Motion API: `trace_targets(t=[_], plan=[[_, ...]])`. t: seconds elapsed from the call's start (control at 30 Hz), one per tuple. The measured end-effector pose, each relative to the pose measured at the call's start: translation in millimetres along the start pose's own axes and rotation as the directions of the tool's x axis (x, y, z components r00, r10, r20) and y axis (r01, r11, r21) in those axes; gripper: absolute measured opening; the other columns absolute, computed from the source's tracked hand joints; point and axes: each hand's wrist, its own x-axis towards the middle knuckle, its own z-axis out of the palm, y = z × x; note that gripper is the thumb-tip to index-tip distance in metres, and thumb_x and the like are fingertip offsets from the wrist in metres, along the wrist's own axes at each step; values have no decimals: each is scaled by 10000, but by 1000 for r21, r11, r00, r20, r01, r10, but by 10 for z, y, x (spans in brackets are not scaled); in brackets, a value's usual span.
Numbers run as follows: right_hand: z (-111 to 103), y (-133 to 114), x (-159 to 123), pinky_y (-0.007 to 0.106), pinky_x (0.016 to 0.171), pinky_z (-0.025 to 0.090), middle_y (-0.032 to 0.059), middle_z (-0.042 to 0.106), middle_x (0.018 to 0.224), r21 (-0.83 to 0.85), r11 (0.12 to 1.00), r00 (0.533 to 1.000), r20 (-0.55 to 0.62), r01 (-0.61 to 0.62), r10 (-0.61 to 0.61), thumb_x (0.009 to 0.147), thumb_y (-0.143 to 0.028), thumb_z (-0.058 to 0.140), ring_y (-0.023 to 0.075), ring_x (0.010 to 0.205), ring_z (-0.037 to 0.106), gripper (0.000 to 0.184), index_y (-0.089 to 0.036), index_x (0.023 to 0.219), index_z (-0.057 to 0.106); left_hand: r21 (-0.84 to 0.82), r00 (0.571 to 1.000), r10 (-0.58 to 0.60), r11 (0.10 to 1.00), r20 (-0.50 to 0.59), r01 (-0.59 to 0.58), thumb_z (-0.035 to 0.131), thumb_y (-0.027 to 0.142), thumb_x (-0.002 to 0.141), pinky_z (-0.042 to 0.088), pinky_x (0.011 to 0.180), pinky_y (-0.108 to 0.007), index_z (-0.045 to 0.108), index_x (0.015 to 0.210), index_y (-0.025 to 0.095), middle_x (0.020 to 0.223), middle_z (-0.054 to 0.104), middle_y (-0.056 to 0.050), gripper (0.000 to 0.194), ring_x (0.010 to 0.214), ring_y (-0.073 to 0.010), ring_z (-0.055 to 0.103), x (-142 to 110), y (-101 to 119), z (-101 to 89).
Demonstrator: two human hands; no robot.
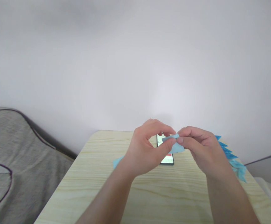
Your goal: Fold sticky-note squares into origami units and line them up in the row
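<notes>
A small light-blue sheet of paper [177, 148], partly folded over along its top edge, is held up between both hands above the table. My left hand [150, 146] pinches its left part with thumb and forefinger. On the other side, the thumb and fingers of my right hand [199, 146] close on the paper near the fold. Behind the paper lies a phone [167, 160] with a lit screen, partly covered by the hands. Another light-blue piece of paper [118, 161] shows beside my left wrist, mostly hidden by it.
Folded blue paper pieces [230, 154] lie in a row along the right edge of the wood-grain table [163, 199], with lighter crumpled-looking ones [239, 169] nearer. A white wall [126, 68] rises behind the table. Grey fabric with dark piping [30, 174] stands to the left.
</notes>
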Motion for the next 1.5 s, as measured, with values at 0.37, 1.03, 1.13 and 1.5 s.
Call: trace_targets(t=[0.37, 1.03, 1.13, 1.5], plan=[[61, -96, -28, 245, 581, 444, -9, 656, 705, -153, 988, 998, -50, 31, -39, 863, -340, 742, 128, 652, 560, 152, -221, 769, 728, 49, 1000, 19, 999, -21, -18, 692, 194, 901, 523, 886, -362, 752, 956, 236, 915, 748, -24, 91, 889, -178, 660, 0, 8, 4], [68, -101, -95, 279, 658, 499, -2, 698, 837, -336, 914, 966, -37, 229, -256, 879, -292, 730, 160, 752, 638, 44, -263, 911, 720, 85, 999, -47, 995, -27, 49, 669, 230, 917, 488, 822, -340, 713, 874, 214, 842, 700, -24, 63, 827, -167, 611, 8, 5, -25], [73, -86, -89, 274, 653, 505, -13, 696, 818, -368, 899, 956, -77, 235, -282, 869, -292, 739, 152, 729, 640, 48, -261, 898, 716, 125, 999, -20, 992, -26, 23, 668, 225, 912, 488, 831, -340, 709, 868, 218, 827, 699, -20, 60, 816, -165, 607, 10, 9, -18], [73, -127, -87, 300, 702, 519, 10, 718, 843, -475, 846, 953, -48, 242, -300, 899, -323, 713, 167, 757, 651, 84, -247, 865, 721, 149, 999, 24, 988, 31, -28, 654, 210, 920, 476, 840, -341, 697, 873, 215, 832, 702, -11, 65, 830, -160, 597, 13, -7, -34]])
